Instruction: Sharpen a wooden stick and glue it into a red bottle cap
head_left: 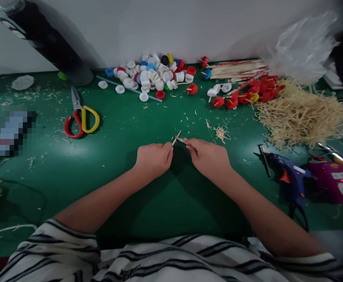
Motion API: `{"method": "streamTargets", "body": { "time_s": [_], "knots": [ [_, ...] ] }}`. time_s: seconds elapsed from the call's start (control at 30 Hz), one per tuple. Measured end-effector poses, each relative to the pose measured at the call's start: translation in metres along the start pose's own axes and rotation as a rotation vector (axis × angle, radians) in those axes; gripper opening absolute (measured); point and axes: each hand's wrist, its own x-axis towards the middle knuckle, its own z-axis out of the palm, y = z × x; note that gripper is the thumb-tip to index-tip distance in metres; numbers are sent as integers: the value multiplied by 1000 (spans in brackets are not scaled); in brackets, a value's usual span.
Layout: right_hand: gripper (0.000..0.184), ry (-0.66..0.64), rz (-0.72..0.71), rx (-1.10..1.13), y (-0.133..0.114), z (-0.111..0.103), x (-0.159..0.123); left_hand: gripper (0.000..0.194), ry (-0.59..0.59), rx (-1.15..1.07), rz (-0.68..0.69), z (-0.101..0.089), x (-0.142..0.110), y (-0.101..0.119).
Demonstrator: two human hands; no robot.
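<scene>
Near the middle of the green table, my left hand [154, 159] is closed around a thin wooden stick [176, 138], whose pointed tip sticks up past the fingers. My right hand [209, 156] pinches a small metal blade [180, 139], and its end meets the stick close to the tip. Most of the blade's grip is hidden by the fingers. Beyond the hands lies a small heap of wood shavings [222, 134], with loose bits scattered around it.
Along the wall sit a pile of bottle caps [156, 76], wooden sticks [236, 71] and red caps on sticks [259, 90]. A large shavings heap [302, 113], a blue glue gun [291, 168] and a purple box [334, 180] stand right. Scissors [81, 117], a black bottle [52, 45] and a phone [9, 131] are left.
</scene>
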Motion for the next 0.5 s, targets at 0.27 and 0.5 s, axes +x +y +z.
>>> {"method": "streamTargets", "body": {
  "time_s": [0.27,0.5],
  "knots": [
    [39,31,18,-33,1,5,9,50,-20,-7,14,-4,1,0],
    [44,33,6,-60,-1,5,16,48,-21,-32,4,-6,2,1]
  ]
}}
